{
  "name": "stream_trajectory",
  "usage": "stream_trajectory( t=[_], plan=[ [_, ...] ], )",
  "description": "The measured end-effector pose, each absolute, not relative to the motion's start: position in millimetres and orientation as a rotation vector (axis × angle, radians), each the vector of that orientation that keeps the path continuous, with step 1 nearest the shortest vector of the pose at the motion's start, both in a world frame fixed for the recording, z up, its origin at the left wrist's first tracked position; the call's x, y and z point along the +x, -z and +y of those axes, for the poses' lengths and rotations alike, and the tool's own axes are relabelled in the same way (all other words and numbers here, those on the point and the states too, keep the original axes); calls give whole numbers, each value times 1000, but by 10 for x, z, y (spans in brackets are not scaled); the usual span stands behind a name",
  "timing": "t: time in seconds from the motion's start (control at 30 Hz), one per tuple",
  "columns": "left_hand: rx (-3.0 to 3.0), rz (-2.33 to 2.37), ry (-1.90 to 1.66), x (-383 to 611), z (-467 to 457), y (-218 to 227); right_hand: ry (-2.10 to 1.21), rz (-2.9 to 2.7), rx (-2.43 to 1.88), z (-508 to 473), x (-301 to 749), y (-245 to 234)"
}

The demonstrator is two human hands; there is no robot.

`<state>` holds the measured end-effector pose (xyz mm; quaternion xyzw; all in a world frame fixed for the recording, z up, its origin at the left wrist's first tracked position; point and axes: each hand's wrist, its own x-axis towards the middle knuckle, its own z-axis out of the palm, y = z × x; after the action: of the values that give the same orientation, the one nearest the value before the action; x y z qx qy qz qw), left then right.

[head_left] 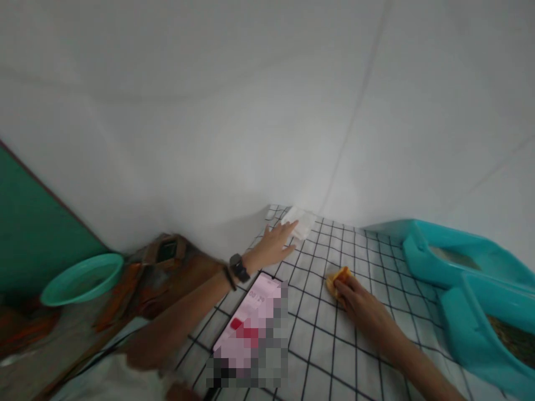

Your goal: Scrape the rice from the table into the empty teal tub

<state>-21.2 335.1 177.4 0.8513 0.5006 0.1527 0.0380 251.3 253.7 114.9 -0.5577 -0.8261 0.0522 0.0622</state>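
Note:
My left hand [273,245], with a dark watch on its wrist, reaches toward the far corner of the checked cloth. Its fingers are stretched out and apart, with the fingertips at the edge of a white folded paper or cloth [304,224]; whether they press on it I cannot tell. My right hand [355,298] is closed around a crumpled yellow cloth [336,281], which rests on the checked cloth. Between my arms lies a phone [261,295] with a lit pink screen, partly covered by blurred blocks.
A white cloth with black grid lines [321,334] covers the surface. Two turquoise tubs [451,312] with loose contents stand at the right. A pale wall [251,111] rises behind. Low at the left are a green basin [83,301] and a cardboard box [178,253].

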Motion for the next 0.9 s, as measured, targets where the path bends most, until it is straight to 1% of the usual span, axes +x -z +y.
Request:
stream_trajectory(
  t=[0.1, 0.2, 0.27, 0.3, 0.4, 0.53, 0.6, 0.73, 0.83, 0.9],
  plan=[
    [2519, 1582, -404, -458, 2490, -1648, -106, -2483, -1774, 2924, 2433, -1275],
    [2409, 1692, -287, -648, 1723, -1373, -84, -2445, -1791, 3213, 2213, -1365],
    [2318, 1853, -308, -703, 1421, -1161, -85, -2445, -1776, 3256, 2009, -1392],
    [2290, 1916, -378, -711, 1343, -1071, -92, -2459, -1754, 3222, 1904, -1398],
    [2243, 1986, -669, -689, 1330, -946, -131, -2539, -1646, 2941, 1663, -1395],
    [2243, 1936, -829, -681, 1468, -1065, -187, -2640, -1531, 2518, 1736, -1388],
    [2223, 1925, -897, -705, 1486, -1128, -189, -2606, -1633, 2443, 1948, -1402],
    [2166, 1897, -958, -794, 1410, -1164, -88, -2355, -2023, 2576, 2370, -1482],
    [1966, 1903, -951, -946, 1337, -1195, -43, -2290, -2091, 2739, 2317, -1556],
    [1863, 1908, -1034, -1103, 1309, -1248, -42, -2314, -2052, 2770, 2023, -1587]
  ],
)
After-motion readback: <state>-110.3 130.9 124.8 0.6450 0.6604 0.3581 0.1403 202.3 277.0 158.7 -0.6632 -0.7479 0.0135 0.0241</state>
